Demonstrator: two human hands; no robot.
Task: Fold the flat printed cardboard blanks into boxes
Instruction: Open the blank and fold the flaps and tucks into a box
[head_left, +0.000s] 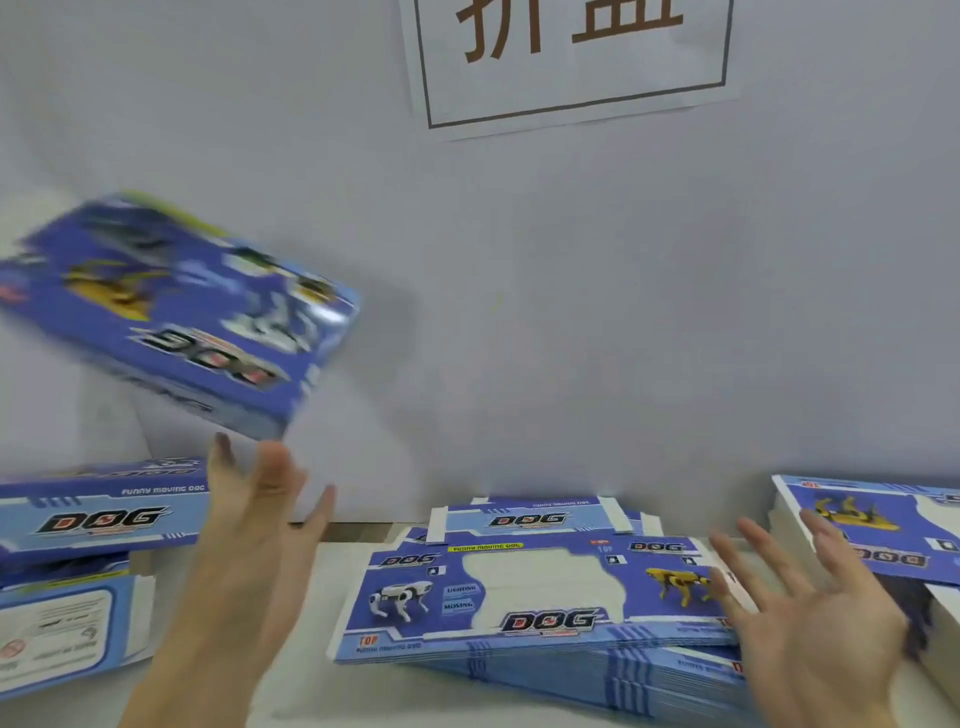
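- One folded box (176, 312) is in the air at far left, tilted and blurred, just above your left hand (249, 525); nothing grips it, and whether a fingertip touches its lower corner cannot be told.
- Both your hands are spread and hold nothing: the left is raised with fingers straight up under the box, the right hand (826, 613) hovers palm-forward with fingers fanned over the right end of the flat stack.
- Several printed blanks lie in that stack (530, 608) on the surface (358, 556) near the middle, the top one face up with the "DOG" print and a white window cut-out showing.
- More blanks sit in a second pile (872, 530) at far right, partly behind your right hand.
- Finished boxes (98, 519) rest stacked at left, below the airborne one.
- Thin glossy card like this is likely light and slick, stiff along its panels but quick to crease off the score lines, so sheets may slide or come up in pairs.
- Take the next blank by its near long edge or a corner, thumb on top and fingers beneath, peeling just the top sheet; keep off the window cut-out, probably the weakest part.
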